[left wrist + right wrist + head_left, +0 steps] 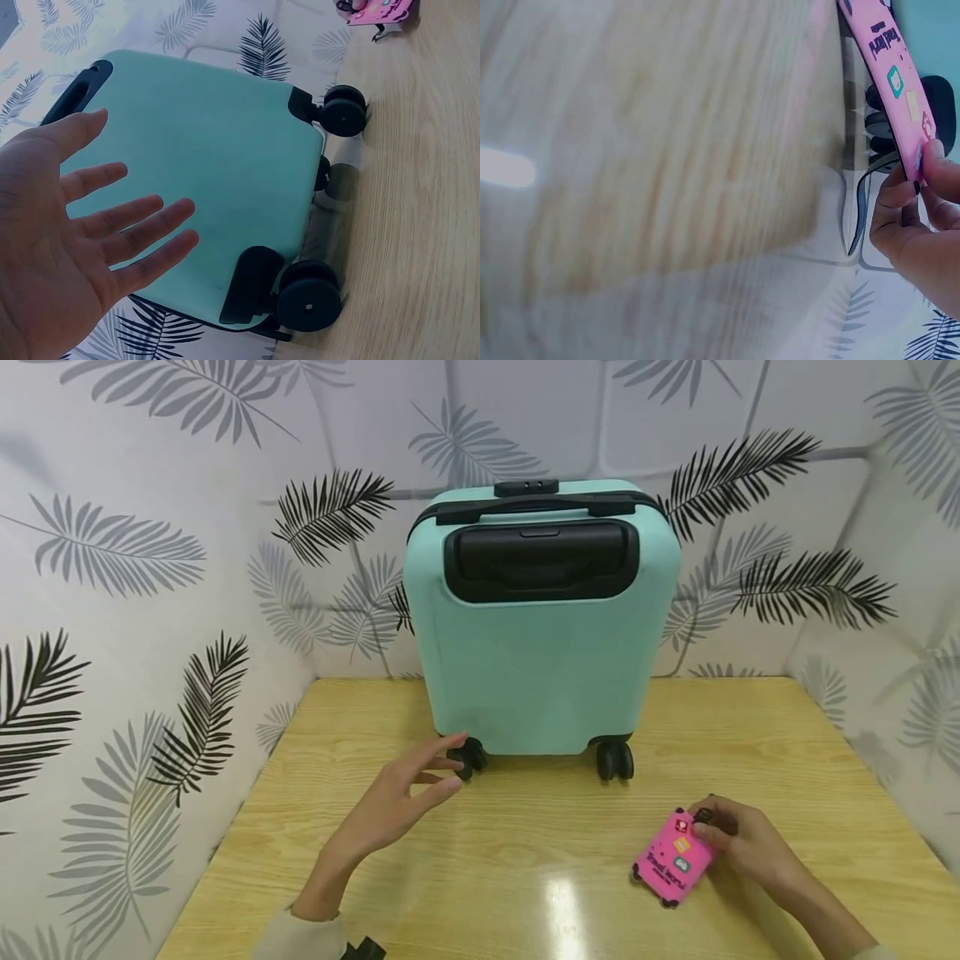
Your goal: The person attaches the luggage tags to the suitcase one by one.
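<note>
A mint-green suitcase (pixel 540 635) stands upright on black wheels at the back of the wooden table (pixel 525 877). My left hand (pixel 408 797) hovers open near its front-left wheel (pixel 467 758), fingers spread, touching nothing; the left wrist view shows the palm (pixel 82 240) facing the suitcase shell (pixel 202 165). My right hand (pixel 731 839) pinches the top end of a pink luggage tag (pixel 673 858) that lies on the table at the front right. In the right wrist view, the fingers (pixel 904 210) hold the tag (pixel 892 82) near its black strap (pixel 862 202).
Leaf-patterned fabric walls (pixel 150 568) close in the table on the left, back and right. A retracted black handle recess (pixel 540 560) and a combination lock (pixel 527 487) sit at the suitcase top. A bright light glare (pixel 562 910) marks the table front.
</note>
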The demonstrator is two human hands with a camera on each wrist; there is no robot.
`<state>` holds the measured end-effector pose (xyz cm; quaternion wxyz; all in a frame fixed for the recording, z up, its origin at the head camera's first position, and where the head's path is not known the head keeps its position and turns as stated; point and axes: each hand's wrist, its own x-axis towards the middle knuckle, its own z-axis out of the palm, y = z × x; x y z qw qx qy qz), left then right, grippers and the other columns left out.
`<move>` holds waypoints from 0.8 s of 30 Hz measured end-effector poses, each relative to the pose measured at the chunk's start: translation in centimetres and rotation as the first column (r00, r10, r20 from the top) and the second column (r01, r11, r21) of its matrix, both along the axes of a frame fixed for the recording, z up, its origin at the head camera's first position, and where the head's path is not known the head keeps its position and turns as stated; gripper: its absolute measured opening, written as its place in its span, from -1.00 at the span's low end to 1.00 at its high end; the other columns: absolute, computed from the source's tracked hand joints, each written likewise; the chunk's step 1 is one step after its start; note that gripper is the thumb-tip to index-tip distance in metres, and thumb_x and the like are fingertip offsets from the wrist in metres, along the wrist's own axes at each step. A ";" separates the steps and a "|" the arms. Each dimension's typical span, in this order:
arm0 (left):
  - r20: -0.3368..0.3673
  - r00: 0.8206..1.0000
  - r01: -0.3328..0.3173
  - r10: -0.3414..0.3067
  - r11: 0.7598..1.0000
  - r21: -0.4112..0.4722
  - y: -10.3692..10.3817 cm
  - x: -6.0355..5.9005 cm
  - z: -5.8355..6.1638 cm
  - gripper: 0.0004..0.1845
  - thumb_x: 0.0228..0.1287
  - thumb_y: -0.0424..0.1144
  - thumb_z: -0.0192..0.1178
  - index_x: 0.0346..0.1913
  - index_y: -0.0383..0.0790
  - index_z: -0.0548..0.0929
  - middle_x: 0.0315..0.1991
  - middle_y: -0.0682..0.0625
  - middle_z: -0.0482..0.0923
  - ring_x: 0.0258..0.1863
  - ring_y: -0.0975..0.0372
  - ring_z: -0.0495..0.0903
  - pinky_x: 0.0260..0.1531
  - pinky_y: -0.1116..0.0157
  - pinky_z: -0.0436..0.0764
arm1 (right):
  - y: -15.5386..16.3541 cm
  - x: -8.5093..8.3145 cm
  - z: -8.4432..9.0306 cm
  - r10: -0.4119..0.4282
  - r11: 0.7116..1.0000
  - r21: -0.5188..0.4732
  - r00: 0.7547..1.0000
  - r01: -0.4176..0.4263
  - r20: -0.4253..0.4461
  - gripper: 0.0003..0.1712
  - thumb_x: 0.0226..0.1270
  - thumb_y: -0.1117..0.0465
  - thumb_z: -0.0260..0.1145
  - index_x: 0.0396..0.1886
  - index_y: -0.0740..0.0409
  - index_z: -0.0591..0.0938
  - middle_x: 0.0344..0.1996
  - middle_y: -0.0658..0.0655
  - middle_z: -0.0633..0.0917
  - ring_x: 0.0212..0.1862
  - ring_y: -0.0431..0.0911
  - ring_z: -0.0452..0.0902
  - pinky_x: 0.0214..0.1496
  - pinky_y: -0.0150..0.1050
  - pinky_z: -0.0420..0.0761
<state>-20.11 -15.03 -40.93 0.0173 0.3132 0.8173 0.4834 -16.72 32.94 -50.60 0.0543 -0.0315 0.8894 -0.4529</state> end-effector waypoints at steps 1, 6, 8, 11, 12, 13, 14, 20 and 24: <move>0.002 1.000 -0.001 0.001 1.000 0.000 0.1 0.0 0.0 -0.40 0.57 -0.16 0.20 0.58 0.13 0.33 0.52 0.11 0.36 0.32 0.11 0.56 0.23 0.09 0.59 | 0.0 0.0 0.1 -0.001 1.000 -0.009 1.000 0.001 0.000 -0.74 0.48 0.29 0.33 0.08 0.31 0.66 -0.07 0.17 0.73 -0.09 -0.21 0.60 -0.07 -0.36 0.59; 0.008 1.000 -0.001 0.001 1.000 -0.003 0.4 0.1 -0.4 -0.42 0.58 -0.14 0.19 0.57 0.16 0.35 0.49 0.12 0.38 0.30 0.10 0.59 0.23 0.09 0.59 | 0.1 0.1 0.4 -0.001 0.997 -0.079 1.000 0.003 0.024 -0.70 0.52 0.26 0.31 0.13 0.31 0.63 -0.02 0.19 0.71 -0.08 -0.23 0.60 -0.08 -0.35 0.61; 0.010 1.000 0.003 -0.003 1.000 -0.006 0.6 0.2 -0.6 -0.42 0.58 -0.14 0.19 0.56 0.17 0.35 0.49 0.11 0.39 0.28 0.12 0.60 0.22 0.11 0.59 | 0.0 0.1 0.7 -0.003 0.994 -0.109 1.000 0.007 0.030 -0.69 0.52 0.26 0.31 0.15 0.32 0.63 -0.02 0.21 0.71 -0.08 -0.22 0.61 -0.10 -0.33 0.63; 0.021 1.000 0.006 -0.005 1.000 -0.011 0.7 0.2 -0.7 -0.43 0.58 -0.14 0.18 0.56 0.19 0.36 0.49 0.10 0.39 0.26 0.09 0.62 0.22 0.12 0.59 | 0.0 0.1 1.1 -0.013 0.989 -0.145 0.999 0.019 0.045 -0.64 0.53 0.25 0.30 0.19 0.37 0.61 -0.04 0.20 0.71 -0.11 -0.22 0.62 -0.10 -0.30 0.65; 0.023 1.000 0.006 -0.006 1.000 -0.014 0.8 0.2 -0.8 -0.43 0.58 -0.14 0.18 0.56 0.19 0.36 0.49 0.10 0.39 0.26 0.09 0.62 0.22 0.12 0.59 | 0.0 0.1 1.3 -0.015 0.988 -0.152 0.999 0.022 0.048 -0.62 0.54 0.24 0.30 0.20 0.39 0.60 -0.04 0.19 0.71 -0.12 -0.21 0.62 -0.11 -0.30 0.66; 0.022 1.000 0.007 -0.007 1.000 -0.015 0.8 0.2 -0.8 -0.43 0.58 -0.14 0.18 0.55 0.19 0.36 0.48 0.10 0.40 0.26 0.09 0.62 0.22 0.12 0.60 | 0.0 0.1 1.5 -0.020 0.987 -0.160 0.998 0.029 0.055 -0.60 0.54 0.22 0.30 0.21 0.40 0.60 -0.05 0.17 0.72 -0.13 -0.21 0.62 -0.11 -0.29 0.66; 0.021 1.000 0.010 -0.010 1.000 -0.014 0.9 0.2 -0.8 -0.44 0.59 -0.14 0.17 0.55 0.18 0.36 0.48 0.09 0.40 0.26 0.08 0.62 0.22 0.10 0.60 | 0.0 0.1 1.6 -0.022 0.985 -0.169 0.998 0.032 0.058 -0.58 0.55 0.21 0.30 0.22 0.41 0.59 -0.06 0.15 0.72 -0.13 -0.21 0.62 -0.10 -0.29 0.66; 0.028 0.999 0.028 -0.028 1.000 -0.007 1.5 0.3 -0.9 -0.46 0.59 -0.14 0.16 0.54 0.16 0.38 0.43 0.08 0.47 0.24 0.13 0.63 0.22 0.07 0.59 | 0.2 0.2 2.5 -0.014 0.947 -0.319 0.998 0.031 0.056 -0.60 0.60 0.17 0.26 0.22 0.38 0.58 -0.12 -0.05 0.72 -0.14 -0.21 0.60 -0.07 -0.30 0.64; 0.066 0.997 0.042 -0.040 0.999 -0.027 2.3 0.2 -1.1 -0.47 0.60 -0.07 0.14 0.54 0.21 0.38 0.39 0.13 0.50 0.26 0.12 0.61 0.24 0.08 0.56 | -0.1 0.5 2.9 0.073 0.826 -0.562 0.997 -0.041 0.034 -0.76 0.63 0.29 0.17 0.14 0.25 0.64 -0.12 -0.05 0.70 -0.11 -0.20 0.60 -0.02 -0.33 0.64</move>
